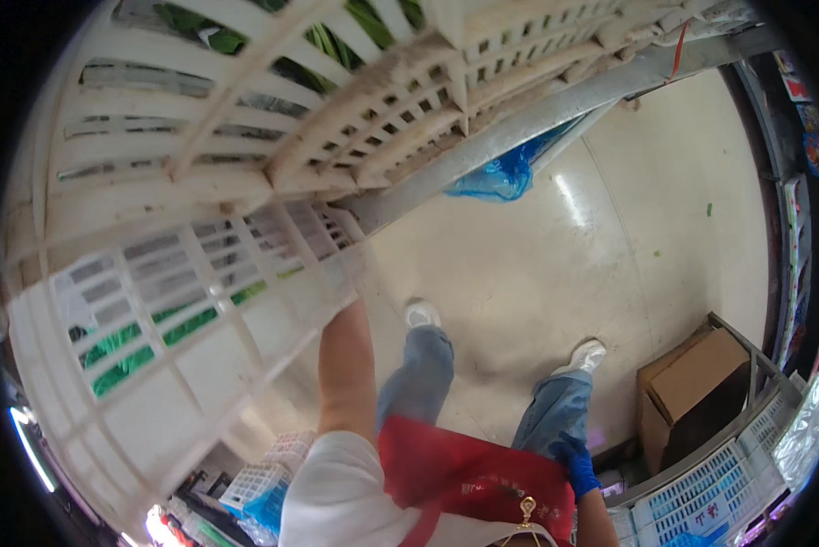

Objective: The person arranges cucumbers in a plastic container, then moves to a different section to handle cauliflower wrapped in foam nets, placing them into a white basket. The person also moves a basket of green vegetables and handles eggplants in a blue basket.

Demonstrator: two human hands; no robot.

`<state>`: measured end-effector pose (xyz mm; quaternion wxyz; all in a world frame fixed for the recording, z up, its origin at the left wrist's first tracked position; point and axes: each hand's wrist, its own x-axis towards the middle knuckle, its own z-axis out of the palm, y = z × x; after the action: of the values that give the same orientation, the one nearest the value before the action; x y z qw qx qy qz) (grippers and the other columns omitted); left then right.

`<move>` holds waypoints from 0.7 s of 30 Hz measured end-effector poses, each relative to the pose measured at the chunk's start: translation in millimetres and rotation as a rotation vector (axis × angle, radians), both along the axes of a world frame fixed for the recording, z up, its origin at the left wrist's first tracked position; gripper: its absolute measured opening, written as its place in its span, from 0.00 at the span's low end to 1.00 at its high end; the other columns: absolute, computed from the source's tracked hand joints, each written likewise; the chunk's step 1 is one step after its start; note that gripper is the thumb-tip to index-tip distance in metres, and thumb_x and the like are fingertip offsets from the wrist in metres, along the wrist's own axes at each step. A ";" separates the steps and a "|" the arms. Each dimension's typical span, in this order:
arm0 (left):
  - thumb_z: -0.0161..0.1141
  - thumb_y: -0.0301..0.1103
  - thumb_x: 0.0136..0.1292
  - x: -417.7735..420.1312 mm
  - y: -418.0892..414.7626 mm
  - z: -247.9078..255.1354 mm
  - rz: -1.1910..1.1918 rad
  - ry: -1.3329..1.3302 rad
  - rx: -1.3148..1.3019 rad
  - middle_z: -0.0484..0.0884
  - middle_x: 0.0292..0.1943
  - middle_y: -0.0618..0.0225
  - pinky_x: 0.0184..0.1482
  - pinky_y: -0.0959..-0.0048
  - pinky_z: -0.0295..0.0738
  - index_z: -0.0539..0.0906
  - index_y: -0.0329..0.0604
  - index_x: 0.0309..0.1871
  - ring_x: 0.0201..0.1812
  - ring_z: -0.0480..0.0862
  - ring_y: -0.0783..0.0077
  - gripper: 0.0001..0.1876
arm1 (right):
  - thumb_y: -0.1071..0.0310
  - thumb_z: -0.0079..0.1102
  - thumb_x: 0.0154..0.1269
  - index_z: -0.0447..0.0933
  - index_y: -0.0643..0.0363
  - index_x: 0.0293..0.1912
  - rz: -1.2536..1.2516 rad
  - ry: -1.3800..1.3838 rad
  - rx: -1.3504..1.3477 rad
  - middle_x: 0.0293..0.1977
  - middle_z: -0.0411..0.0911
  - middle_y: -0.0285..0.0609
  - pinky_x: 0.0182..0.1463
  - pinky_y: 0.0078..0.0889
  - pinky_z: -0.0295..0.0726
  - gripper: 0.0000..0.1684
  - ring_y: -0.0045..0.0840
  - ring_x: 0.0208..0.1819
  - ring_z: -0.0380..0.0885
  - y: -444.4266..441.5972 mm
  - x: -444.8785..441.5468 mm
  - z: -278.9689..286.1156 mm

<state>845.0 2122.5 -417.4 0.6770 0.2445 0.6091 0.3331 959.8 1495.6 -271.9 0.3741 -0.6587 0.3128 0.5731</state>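
A large white plastic crate (245,342) with slotted sides stands close to the camera at the left, with green leafy stuff and pale material showing through its slots. My left forearm reaches up to its edge; the left hand itself is hidden behind the crate wall. Above it, more off-white slotted crates (409,89) hold green leaves and stand along a metal rail. In a blue glove, my right hand (574,458) hangs beside the red apron (471,472) and the jeans; its fingers are partly blurred and nothing is clearly seen in it.
A blue plastic bag (498,178) hangs below the metal rail (478,147). An open cardboard box (697,376) stands on the floor at the right, near a rack with white baskets (697,485). Smaller white baskets (259,482) are at the lower left.
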 end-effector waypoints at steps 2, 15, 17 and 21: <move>0.46 0.46 0.61 -9.4 -7.3 -1.7 0.001 0.053 0.005 0.61 0.63 0.59 0.63 0.57 0.53 0.65 0.46 0.61 0.63 0.59 0.57 0.26 | 0.68 0.51 0.61 0.65 0.65 0.55 0.227 -0.139 0.142 0.41 0.76 0.45 0.48 0.24 0.73 0.23 0.26 0.43 0.75 -1.1 -4.8 -22.6; 0.48 0.48 0.58 -29.8 46.6 18.8 -0.169 0.383 0.109 0.59 0.64 0.58 0.63 0.54 0.51 0.66 0.47 0.60 0.64 0.57 0.55 0.28 | 0.65 0.54 0.59 0.71 0.64 0.51 0.422 -0.306 -0.014 0.46 0.74 0.45 0.49 0.28 0.73 0.21 0.29 0.44 0.74 24.6 2.9 -15.6; 0.49 0.48 0.58 -31.0 49.0 21.9 -0.197 0.465 0.125 0.59 0.64 0.58 0.63 0.53 0.51 0.67 0.47 0.60 0.64 0.57 0.55 0.28 | 0.64 0.53 0.59 0.71 0.64 0.51 0.258 -0.228 0.020 0.46 0.74 0.45 0.49 0.28 0.73 0.21 0.29 0.44 0.74 17.5 5.1 -13.8; 0.50 0.49 0.57 -32.7 46.8 23.5 -0.319 0.679 0.156 0.58 0.64 0.58 0.63 0.52 0.50 0.67 0.48 0.60 0.65 0.56 0.54 0.28 | 0.65 0.52 0.60 0.71 0.62 0.51 0.263 -0.186 0.018 0.44 0.75 0.47 0.46 0.28 0.74 0.20 0.29 0.41 0.75 -11.4 5.7 -10.1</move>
<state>812.2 2169.3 -393.9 0.4595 0.4837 0.7255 0.1689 965.5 1484.2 -282.0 0.3290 -0.7409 0.1828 0.5563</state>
